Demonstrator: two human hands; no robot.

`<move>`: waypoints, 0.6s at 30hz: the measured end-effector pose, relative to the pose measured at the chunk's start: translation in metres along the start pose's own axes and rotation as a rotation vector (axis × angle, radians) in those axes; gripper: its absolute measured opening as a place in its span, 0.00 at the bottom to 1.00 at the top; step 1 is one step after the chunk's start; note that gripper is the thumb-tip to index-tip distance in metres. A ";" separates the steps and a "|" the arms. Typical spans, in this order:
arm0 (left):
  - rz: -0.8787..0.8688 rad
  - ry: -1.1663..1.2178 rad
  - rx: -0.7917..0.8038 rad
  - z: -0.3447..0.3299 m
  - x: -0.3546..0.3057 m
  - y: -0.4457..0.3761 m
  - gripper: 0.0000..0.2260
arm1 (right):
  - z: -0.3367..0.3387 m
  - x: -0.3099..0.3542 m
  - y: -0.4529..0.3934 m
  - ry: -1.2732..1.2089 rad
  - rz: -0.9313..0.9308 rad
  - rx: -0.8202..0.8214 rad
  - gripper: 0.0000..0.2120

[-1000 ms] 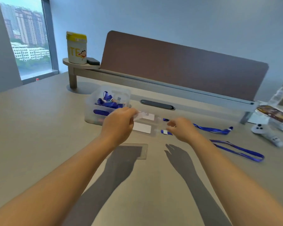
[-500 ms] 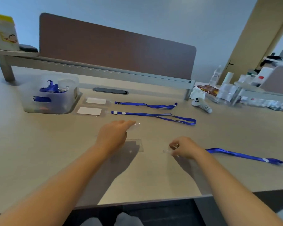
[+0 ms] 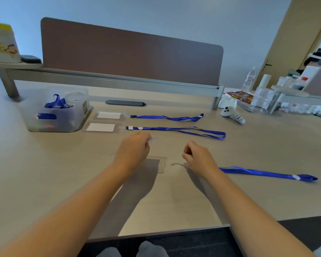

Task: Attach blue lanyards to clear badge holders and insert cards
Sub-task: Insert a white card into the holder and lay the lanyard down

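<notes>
I count three blue lanyards: two lie in the middle of the frame, the upper lanyard (image 3: 167, 118) and the lower lanyard (image 3: 176, 130), each clipped to a clear holder with a white card inside, the upper holder (image 3: 109, 115) and the lower holder (image 3: 101, 127). The third lanyard (image 3: 267, 173) runs out from behind my right wrist toward the right edge. One empty badge holder (image 3: 160, 165) lies flat at center, partly under my left hand (image 3: 132, 150), whose fingers pinch a small translucent piece. My right hand (image 3: 197, 156) hovers curled beside it; I cannot tell what it grips. A clear bin (image 3: 70, 119) sits at left.
</notes>
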State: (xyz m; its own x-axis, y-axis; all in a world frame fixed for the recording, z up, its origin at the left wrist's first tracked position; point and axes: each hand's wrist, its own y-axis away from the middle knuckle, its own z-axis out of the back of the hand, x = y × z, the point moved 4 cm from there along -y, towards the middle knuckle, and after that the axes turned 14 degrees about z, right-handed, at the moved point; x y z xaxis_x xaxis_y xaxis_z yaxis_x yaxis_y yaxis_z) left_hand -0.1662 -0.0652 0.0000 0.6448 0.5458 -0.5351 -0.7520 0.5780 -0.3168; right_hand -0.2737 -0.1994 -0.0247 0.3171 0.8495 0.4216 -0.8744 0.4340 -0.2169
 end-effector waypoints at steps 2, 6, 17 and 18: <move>0.048 0.121 -0.046 0.005 0.001 -0.002 0.08 | 0.002 0.015 -0.007 -0.114 0.051 -0.071 0.07; 0.182 0.399 -0.028 0.013 0.005 -0.008 0.14 | 0.004 0.045 -0.020 -0.375 0.079 -0.153 0.09; 0.340 0.825 0.035 0.026 0.017 -0.011 0.12 | 0.005 0.081 -0.036 -0.772 -0.129 -0.214 0.15; 0.343 0.824 0.033 0.026 0.018 -0.011 0.13 | 0.005 0.082 -0.035 -0.792 -0.151 -0.215 0.15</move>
State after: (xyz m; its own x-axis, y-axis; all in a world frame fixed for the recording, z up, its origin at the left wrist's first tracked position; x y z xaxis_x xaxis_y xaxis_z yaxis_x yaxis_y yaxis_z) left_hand -0.1430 -0.0458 0.0143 0.0728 0.0894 -0.9933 -0.8730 0.4873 -0.0201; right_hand -0.2186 -0.1464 0.0223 0.0028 0.3502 0.9367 -0.7283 0.6426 -0.2381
